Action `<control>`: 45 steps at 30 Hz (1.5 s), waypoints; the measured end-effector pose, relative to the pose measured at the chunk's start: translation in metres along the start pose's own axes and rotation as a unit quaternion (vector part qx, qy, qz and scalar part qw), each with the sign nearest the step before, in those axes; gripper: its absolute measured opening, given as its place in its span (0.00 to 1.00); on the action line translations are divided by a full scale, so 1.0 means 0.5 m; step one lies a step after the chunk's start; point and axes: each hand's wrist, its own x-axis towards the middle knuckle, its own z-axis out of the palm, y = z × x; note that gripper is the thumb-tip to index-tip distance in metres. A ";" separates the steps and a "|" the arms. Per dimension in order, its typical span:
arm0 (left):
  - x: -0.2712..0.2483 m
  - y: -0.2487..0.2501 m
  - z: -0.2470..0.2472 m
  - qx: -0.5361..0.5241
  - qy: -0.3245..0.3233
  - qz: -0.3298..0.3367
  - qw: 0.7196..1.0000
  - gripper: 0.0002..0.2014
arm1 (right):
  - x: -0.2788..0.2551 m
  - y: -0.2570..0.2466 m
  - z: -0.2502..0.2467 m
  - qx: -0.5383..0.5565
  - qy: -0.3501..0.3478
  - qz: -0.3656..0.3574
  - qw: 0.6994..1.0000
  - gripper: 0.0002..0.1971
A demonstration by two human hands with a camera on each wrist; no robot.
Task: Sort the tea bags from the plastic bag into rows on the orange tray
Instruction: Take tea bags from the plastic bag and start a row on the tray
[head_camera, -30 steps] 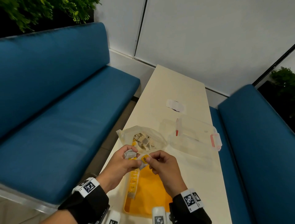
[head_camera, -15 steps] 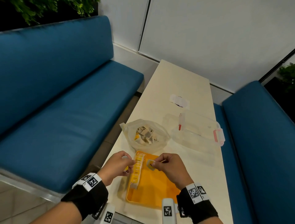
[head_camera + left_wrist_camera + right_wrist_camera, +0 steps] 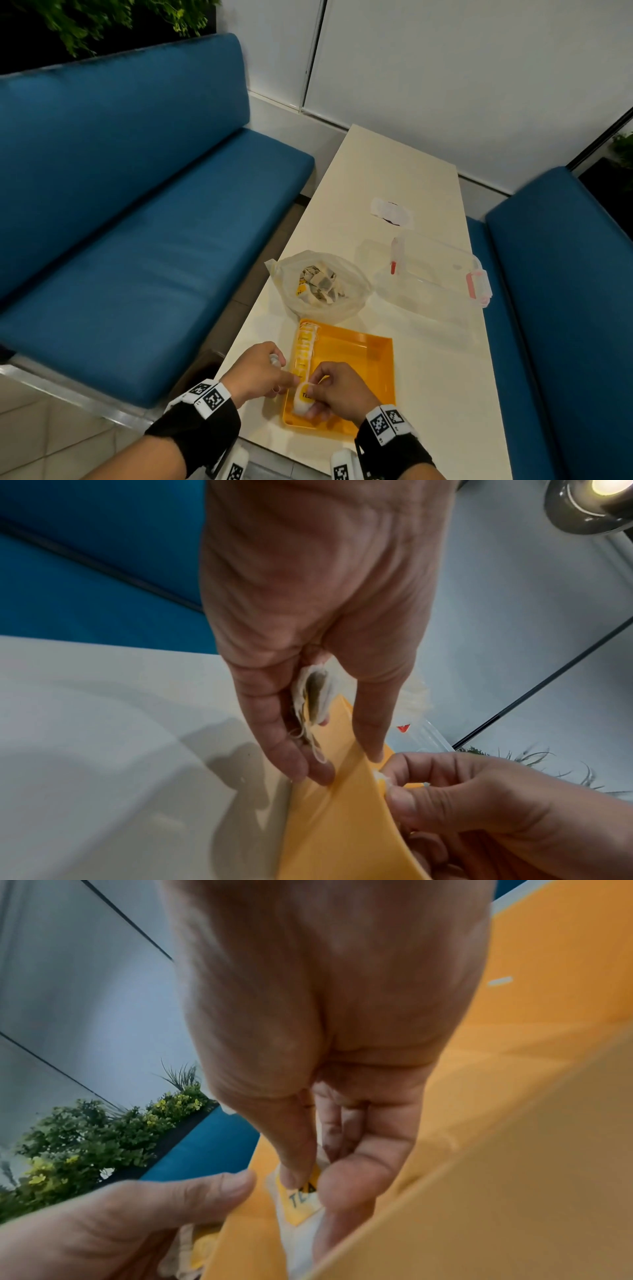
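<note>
1. My right hand [image 3: 337, 390] has its grip pinched on a yellow-tagged tea bag [image 3: 303, 397], low in the orange tray [image 3: 356, 349] at the near end of the row [image 3: 303, 349].
2. My left hand [image 3: 260, 373] grips a second tea bag [image 3: 313, 693] at the tray's left rim.
3. The plastic bag [image 3: 318, 284] sits on the counter [image 3: 387, 171] just beyond the tray.

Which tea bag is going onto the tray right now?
The yellow-tagged tea bag pinched by the right hand, at the row's near end.
</note>
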 end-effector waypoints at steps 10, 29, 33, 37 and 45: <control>0.003 -0.012 0.002 -0.008 0.004 0.009 1.000 0.20 | 0.027 0.029 0.033 -0.005 0.048 0.003 0.999 0.07; 0.006 -0.015 0.002 -0.002 -0.001 0.004 1.000 0.21 | 0.040 0.023 0.055 -0.027 0.105 0.022 0.994 0.13; 0.005 -0.014 0.001 -0.002 -0.005 0.003 1.000 0.21 | 0.039 0.016 0.063 -0.026 0.124 0.024 0.992 0.11; 0.006 -0.012 -0.002 0.005 -0.009 0.000 1.000 0.23 | 0.039 0.007 0.067 -0.023 0.137 0.034 0.990 0.13; -0.002 -0.008 0.000 -0.004 -0.009 -0.006 1.000 0.21 | 0.046 -0.006 0.063 -0.014 0.152 0.055 0.987 0.17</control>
